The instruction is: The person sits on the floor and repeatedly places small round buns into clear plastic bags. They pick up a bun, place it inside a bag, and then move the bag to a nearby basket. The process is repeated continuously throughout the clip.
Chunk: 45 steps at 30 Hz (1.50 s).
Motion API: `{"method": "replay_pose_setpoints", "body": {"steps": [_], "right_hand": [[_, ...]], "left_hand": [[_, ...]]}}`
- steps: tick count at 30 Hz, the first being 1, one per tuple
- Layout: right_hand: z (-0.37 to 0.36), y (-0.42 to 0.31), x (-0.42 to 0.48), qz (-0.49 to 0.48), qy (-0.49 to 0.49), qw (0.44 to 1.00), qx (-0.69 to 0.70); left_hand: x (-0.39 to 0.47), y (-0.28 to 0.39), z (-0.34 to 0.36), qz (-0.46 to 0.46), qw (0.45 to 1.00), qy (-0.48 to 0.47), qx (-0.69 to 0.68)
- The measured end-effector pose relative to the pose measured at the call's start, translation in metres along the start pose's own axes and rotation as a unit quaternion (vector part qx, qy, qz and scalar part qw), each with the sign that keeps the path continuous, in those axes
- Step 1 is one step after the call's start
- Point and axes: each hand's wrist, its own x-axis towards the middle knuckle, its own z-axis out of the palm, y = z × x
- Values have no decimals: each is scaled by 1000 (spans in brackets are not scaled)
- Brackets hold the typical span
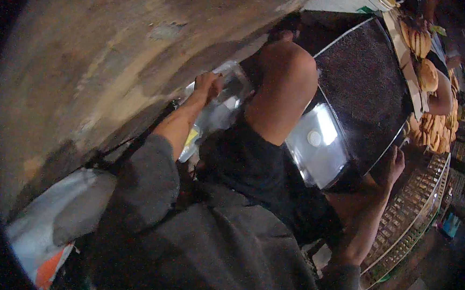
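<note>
My left hand (210, 85) is over a stack of clear plastic bags (230, 92) beside my raised knee; its fingers are curled, and whether they pinch a bag is unclear. My right hand (393, 166) rests by the lower right edge of a large dark tray or board (362, 77) with a pale rim; its fingertips are partly hidden. Between my legs lies a shiny clear plastic sheet or package (317, 145) with a round pale spot, close to the dark tray.
Bread loaves (435, 133) are heaped at the right, near another person's arm (442, 99). A slatted plastic crate (410, 206) stands beside my right forearm. A stained wall (101, 55) runs along my left. A white sack (54, 209) lies at the lower left.
</note>
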Motion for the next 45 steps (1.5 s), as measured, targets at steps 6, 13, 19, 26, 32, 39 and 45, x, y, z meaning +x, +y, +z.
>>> {"method": "replay_pose_setpoints", "body": {"steps": [6, 13, 19, 26, 32, 39, 45], "right_hand": [[-23, -50, -24, 27, -2, 999, -28], [-33, -67, -18, 1, -22, 999, 33], [-24, -99, -25, -32, 27, 995, 86], [-11, -95, -37, -24, 59, 987, 150], [-15, -81, -58, -18, 139, 978, 153], [2, -80, -49, -64, 144, 980, 124], [-2, -94, -73, -79, 89, 987, 109]], "left_hand": [[28, -32, 60, 26, 960, 99, 261], [7, -15, 8, 154, 884, 301, 324], [-87, 220, -103, 375, 849, 284, -242], [-108, 258, 38, 632, 729, 33, 261], [-100, 287, 39, 524, 788, -44, 320], [-112, 310, 48, 567, 803, -19, 185], [-104, 279, 71, 546, 824, 60, 139]]}}
